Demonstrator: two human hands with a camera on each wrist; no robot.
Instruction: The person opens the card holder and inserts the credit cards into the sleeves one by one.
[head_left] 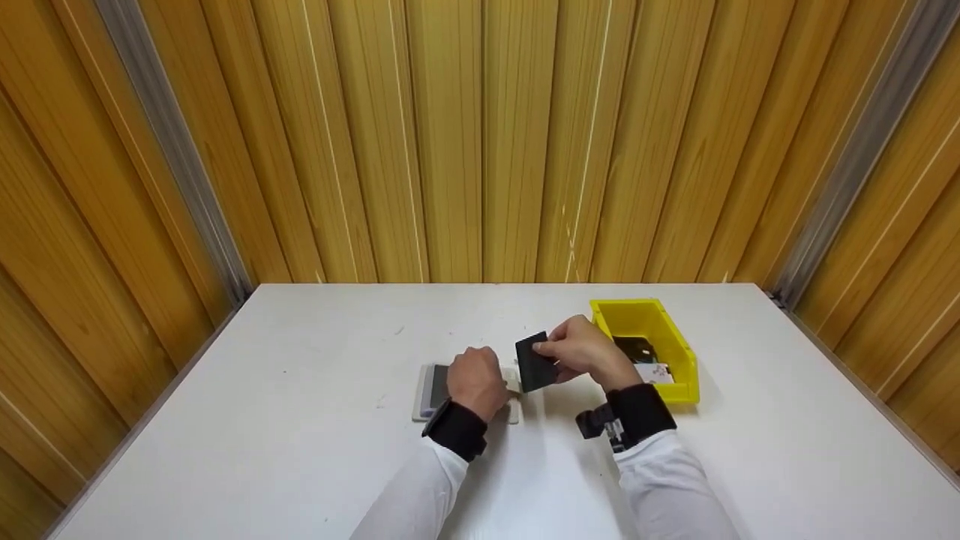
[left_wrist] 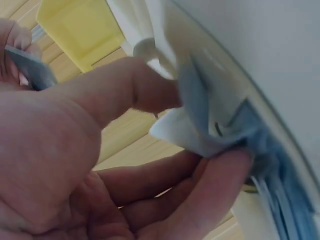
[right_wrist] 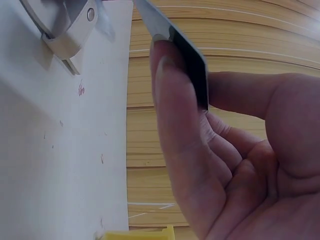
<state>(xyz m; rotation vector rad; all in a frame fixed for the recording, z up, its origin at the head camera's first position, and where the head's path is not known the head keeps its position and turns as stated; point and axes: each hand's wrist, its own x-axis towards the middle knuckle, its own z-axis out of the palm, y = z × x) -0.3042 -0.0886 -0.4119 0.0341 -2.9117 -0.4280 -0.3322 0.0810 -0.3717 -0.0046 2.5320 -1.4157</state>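
A cream card holder [head_left: 417, 406] with a snap strap [right_wrist: 70, 39] lies open on the white table. My left hand [head_left: 477, 382] is over its middle, and in the left wrist view the thumb and fingers pinch a translucent plastic sleeve [left_wrist: 194, 97] of it, bent away from the others. Just to the right, my right hand [head_left: 589, 349] holds a thin dark card [head_left: 534, 369] between thumb and fingers, tilted above the table beside the holder. In the right wrist view the card [right_wrist: 197, 72] shows nearly edge-on. My left hand hides much of the holder in the head view.
A yellow bin [head_left: 688, 379] stands right of my right hand. Inside it are a black item [head_left: 634, 349] and a white card with a printed pattern [head_left: 654, 373]. Wood-patterned corrugated walls [head_left: 517, 150] rise behind and beside the table [head_left: 262, 450].
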